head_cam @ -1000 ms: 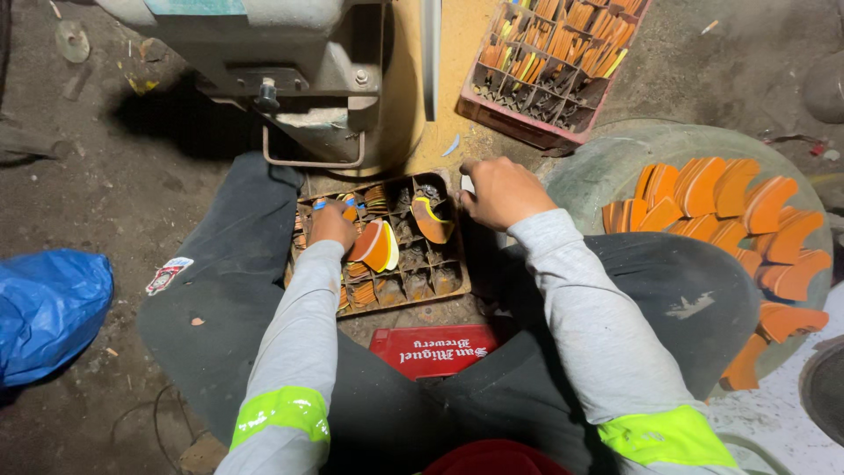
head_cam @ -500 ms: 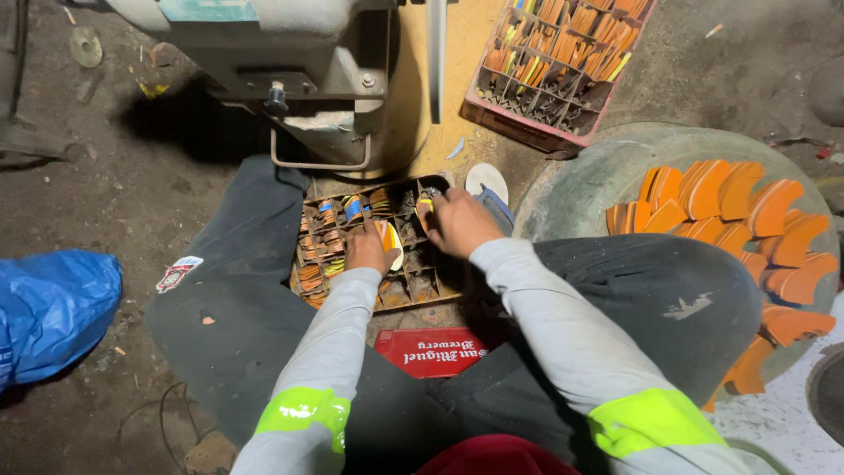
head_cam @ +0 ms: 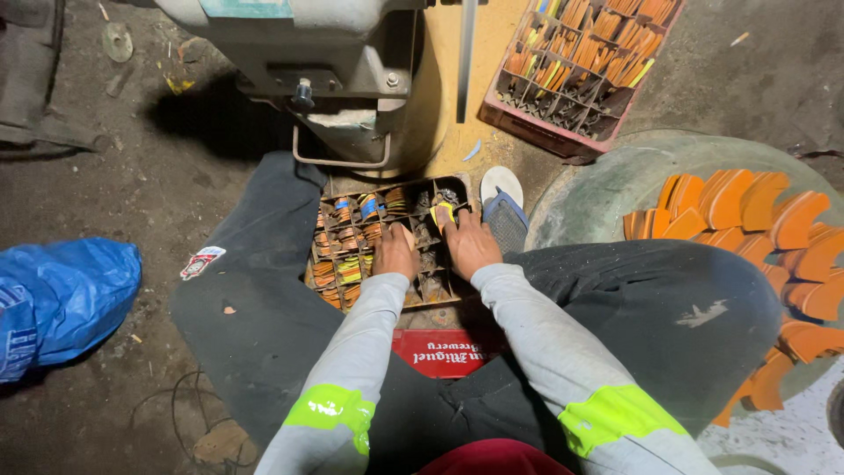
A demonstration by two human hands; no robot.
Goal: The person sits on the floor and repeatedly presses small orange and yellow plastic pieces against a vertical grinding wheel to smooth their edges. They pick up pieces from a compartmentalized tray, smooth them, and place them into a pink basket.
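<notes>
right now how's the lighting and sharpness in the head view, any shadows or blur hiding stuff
Head view: mostly sharp and lit from above; the orange curved pieces are bright, a dark shadow lies on the ground left of the grey machine, and the divided tray is dim, so the small parts under the left hand and right hand are hard to make out.

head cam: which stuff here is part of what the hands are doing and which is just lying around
In hand:
left hand
right hand
divided crate
yellow piece

Lying about:
blue bag
pink crate
orange curved pieces
grey machine
</notes>
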